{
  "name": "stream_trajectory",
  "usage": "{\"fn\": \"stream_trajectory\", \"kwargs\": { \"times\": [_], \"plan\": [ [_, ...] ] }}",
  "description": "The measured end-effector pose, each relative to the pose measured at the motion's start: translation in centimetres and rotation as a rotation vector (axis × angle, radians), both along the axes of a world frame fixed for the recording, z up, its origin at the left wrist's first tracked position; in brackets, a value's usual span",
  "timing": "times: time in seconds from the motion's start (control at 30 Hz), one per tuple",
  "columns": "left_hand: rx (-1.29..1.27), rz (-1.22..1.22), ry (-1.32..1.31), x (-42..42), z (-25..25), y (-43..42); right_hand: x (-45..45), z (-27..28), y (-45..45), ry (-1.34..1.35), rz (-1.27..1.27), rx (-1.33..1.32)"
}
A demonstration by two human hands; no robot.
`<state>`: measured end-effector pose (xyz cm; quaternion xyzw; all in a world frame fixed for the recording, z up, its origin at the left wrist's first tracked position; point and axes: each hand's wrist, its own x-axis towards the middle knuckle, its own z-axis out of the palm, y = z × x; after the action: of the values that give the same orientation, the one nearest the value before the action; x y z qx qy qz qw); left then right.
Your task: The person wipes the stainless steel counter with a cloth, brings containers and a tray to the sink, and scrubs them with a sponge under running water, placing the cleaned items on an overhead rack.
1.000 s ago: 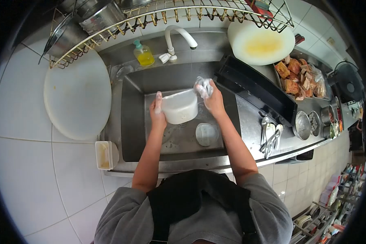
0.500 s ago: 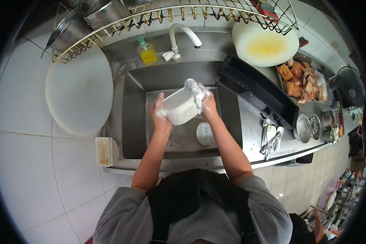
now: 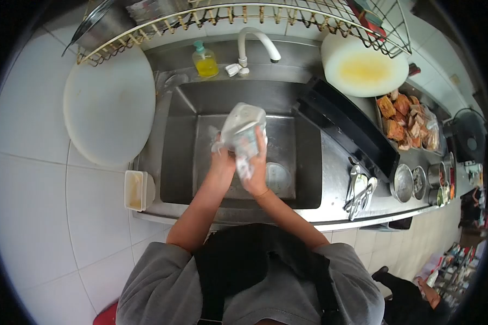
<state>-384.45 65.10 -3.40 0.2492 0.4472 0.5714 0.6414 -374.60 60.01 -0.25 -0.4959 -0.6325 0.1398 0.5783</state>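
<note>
A white plastic container (image 3: 245, 116), soapy and blurred by motion, is held upended over the steel sink (image 3: 200, 184). My left hand (image 3: 220, 157) grips it from its lower left, with some foam near the fingers. On its right side, my right hand (image 3: 256, 170) presses against the container, and a soapy whitish cloth (image 3: 245, 168) hangs at that palm. The fingers of both hands are closed, partly hidden by the container and foam. A round translucent lid (image 3: 278, 177) lies on the sink floor to the right of my hands.
Behind the sink stand a white faucet (image 3: 259, 40) and a soap bottle (image 3: 205, 60). A black tray (image 3: 347, 127) overlaps the sink's right edge. Spoons (image 3: 360, 190), bowls (image 3: 402, 183) and meat pieces (image 3: 406, 120) are further right. Another person (image 3: 412, 295) is at lower right.
The container has been turned and raised, and my hands have come closer together beneath it. The cloth has moved from the container's upper right to its lower side. Another person shows more at lower right.
</note>
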Motion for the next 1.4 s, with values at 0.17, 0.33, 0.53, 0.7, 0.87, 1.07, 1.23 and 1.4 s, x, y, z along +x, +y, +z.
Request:
{"fn": "stream_trajectory", "kwargs": {
  "times": [0.17, 0.33, 0.53, 0.7, 0.87, 1.07, 1.23, 1.4],
  "plan": [
    [0.14, 0.036, -0.133, -3.1, 0.7, -1.4, -0.1, 1.4, 1.7, -0.554, 0.188, 0.134],
    [0.259, -0.06, 0.527, -7.9, 3.7, -5.9, 2.4, -1.0, 5.9, 0.105, 0.246, -0.424],
    [0.248, 0.198, 1.819, -19.3, 7.9, -12.7, 8.9, -13.9, 3.9, -0.456, 0.292, -0.856],
    [0.254, 0.217, 2.151, -28.4, 3.6, -16.2, 9.9, -16.7, 1.3, -0.829, 0.284, -1.288],
    [-0.077, 0.078, 2.371, -30.2, 2.6, -17.4, 10.9, -24.6, 0.7, -0.853, 0.34, -1.503],
    [0.193, 0.29, 2.287, -21.2, 6.8, -13.6, 10.6, -27.5, 0.9, -0.716, 0.268, -1.719],
    [0.585, -0.039, 1.847, -10.2, 6.7, -5.6, 11.0, -32.6, -1.3, -0.673, 0.313, -1.638],
    [0.669, -0.362, 1.338, 3.7, 6.8, 6.2, 13.0, -43.7, -2.1, -0.69, 0.526, -1.663]
  ]
}}
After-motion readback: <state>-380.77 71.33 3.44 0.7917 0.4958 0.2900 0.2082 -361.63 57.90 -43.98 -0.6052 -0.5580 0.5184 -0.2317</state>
